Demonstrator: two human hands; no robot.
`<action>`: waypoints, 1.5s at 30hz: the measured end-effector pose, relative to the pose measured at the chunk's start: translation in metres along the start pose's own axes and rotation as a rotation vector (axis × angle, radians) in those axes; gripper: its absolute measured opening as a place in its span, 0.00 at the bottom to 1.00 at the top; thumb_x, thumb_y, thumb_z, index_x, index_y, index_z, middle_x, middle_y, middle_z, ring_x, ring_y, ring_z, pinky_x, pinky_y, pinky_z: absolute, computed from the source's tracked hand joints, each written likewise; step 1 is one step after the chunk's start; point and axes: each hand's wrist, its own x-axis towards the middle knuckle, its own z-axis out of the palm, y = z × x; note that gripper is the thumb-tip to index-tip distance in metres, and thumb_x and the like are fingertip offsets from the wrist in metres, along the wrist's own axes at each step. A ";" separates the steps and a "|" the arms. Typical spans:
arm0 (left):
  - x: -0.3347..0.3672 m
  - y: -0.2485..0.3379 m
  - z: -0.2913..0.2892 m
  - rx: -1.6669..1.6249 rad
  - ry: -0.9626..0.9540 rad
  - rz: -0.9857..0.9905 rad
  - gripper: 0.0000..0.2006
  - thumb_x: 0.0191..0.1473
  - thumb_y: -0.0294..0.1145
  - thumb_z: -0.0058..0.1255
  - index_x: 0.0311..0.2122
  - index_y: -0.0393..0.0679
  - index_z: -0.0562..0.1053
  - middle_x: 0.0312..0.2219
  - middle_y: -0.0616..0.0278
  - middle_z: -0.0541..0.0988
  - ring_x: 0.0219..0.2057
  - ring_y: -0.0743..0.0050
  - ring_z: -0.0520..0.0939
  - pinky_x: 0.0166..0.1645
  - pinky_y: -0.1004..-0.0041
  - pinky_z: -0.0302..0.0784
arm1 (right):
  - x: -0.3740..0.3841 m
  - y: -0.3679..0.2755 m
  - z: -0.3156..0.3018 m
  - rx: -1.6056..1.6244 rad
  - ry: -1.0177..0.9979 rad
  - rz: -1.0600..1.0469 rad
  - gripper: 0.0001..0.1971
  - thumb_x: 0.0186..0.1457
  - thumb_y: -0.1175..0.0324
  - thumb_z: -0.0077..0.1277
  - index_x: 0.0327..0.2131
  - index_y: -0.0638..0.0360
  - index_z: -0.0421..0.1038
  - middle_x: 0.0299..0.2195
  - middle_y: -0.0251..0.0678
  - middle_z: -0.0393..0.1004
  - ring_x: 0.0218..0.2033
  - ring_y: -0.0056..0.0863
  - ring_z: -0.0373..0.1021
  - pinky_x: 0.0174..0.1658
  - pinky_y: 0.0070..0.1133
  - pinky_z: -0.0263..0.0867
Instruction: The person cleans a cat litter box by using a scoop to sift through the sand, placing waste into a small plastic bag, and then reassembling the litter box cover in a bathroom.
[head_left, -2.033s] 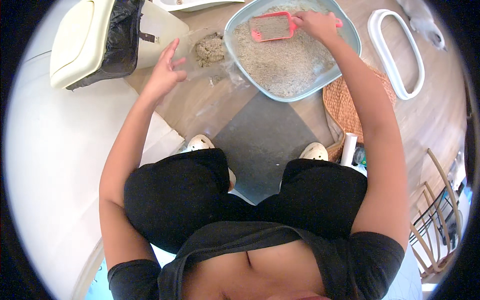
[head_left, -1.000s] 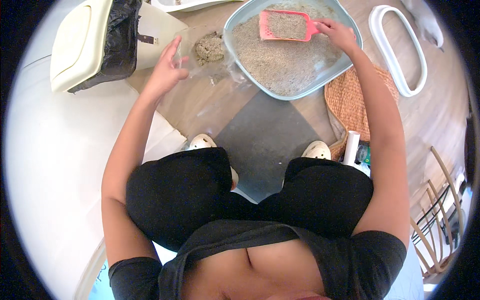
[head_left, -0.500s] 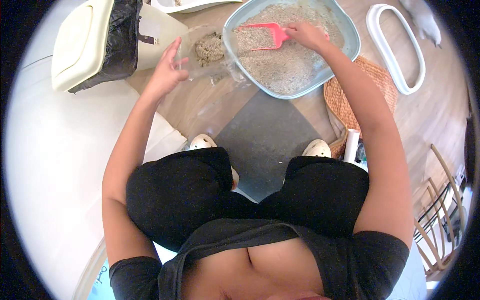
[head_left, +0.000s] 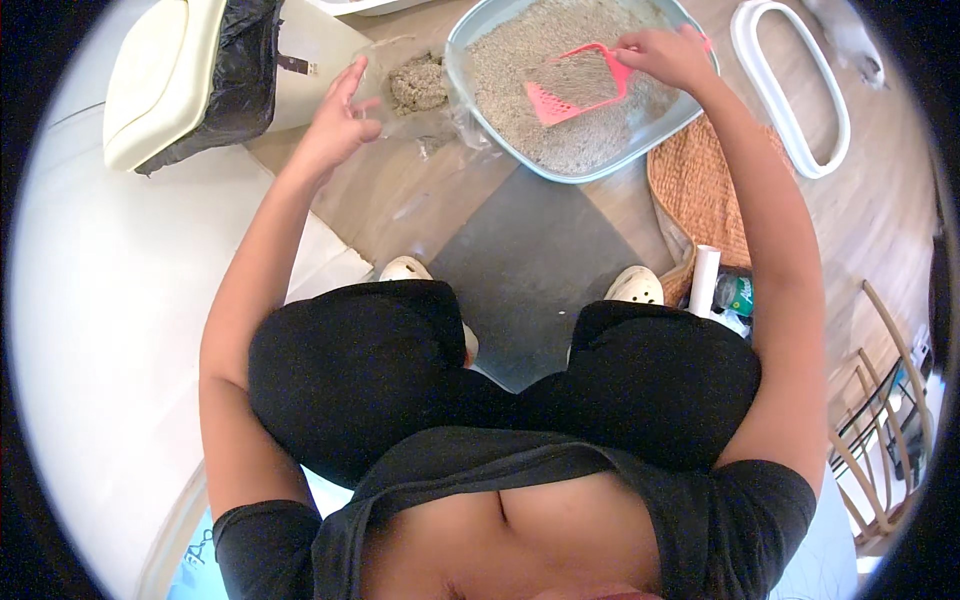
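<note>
Right hand (head_left: 662, 58) closed around a perforated pink plastic scoop (head_left: 556, 108) over a rounded pale-blue tub (head_left: 585, 178); left hand (head_left: 338, 125), half open, beside a clear plastic bag (head_left: 395, 124), hold unclear.

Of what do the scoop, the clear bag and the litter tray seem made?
Scoop: probably moulded plastic, smooth, evenly pink-red, with neat holes. Clear bag: likely thin plastic film, see-through, with glossy creases. Litter tray: apparently rigid, smooth plastic, judging by its even blue rim.
</note>
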 end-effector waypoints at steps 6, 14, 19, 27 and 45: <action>-0.008 -0.004 -0.007 0.015 0.017 -0.012 0.46 0.34 0.13 0.44 0.63 0.51 0.46 0.62 0.59 0.42 0.56 0.55 0.63 0.39 0.74 0.73 | 0.018 -0.071 -0.047 -0.152 -0.208 0.005 0.18 0.51 0.45 0.41 0.37 0.39 0.74 0.34 0.28 0.75 0.37 0.28 0.70 0.39 0.31 0.57; -0.010 0.000 -0.003 -0.002 -0.020 -0.015 0.46 0.34 0.12 0.43 0.63 0.52 0.46 0.63 0.58 0.41 0.57 0.55 0.63 0.39 0.75 0.72 | 0.018 0.013 0.067 0.574 0.020 -0.057 0.20 0.53 0.46 0.40 0.42 0.40 0.73 0.35 0.28 0.76 0.39 0.29 0.71 0.44 0.27 0.61; -0.012 -0.002 -0.010 -0.038 0.017 -0.018 0.46 0.34 0.14 0.43 0.63 0.52 0.46 0.63 0.59 0.41 0.56 0.56 0.64 0.39 0.75 0.72 | -0.006 0.025 0.065 0.552 0.119 0.097 0.21 0.53 0.45 0.40 0.44 0.40 0.72 0.37 0.27 0.76 0.41 0.28 0.71 0.44 0.24 0.61; -0.010 0.009 -0.003 -0.015 0.000 -0.028 0.45 0.34 0.14 0.43 0.63 0.51 0.47 0.63 0.61 0.43 0.56 0.56 0.64 0.39 0.75 0.73 | 0.020 -0.004 0.044 0.193 0.225 0.170 0.20 0.55 0.46 0.36 0.45 0.38 0.71 0.39 0.30 0.75 0.43 0.30 0.70 0.44 0.32 0.57; -0.007 0.013 0.002 -0.029 -0.026 0.001 0.47 0.34 0.13 0.41 0.63 0.56 0.46 0.63 0.60 0.41 0.56 0.54 0.64 0.37 0.76 0.72 | -0.024 0.028 0.061 0.643 0.220 0.319 0.24 0.55 0.43 0.38 0.47 0.44 0.70 0.39 0.32 0.75 0.44 0.29 0.70 0.49 0.22 0.58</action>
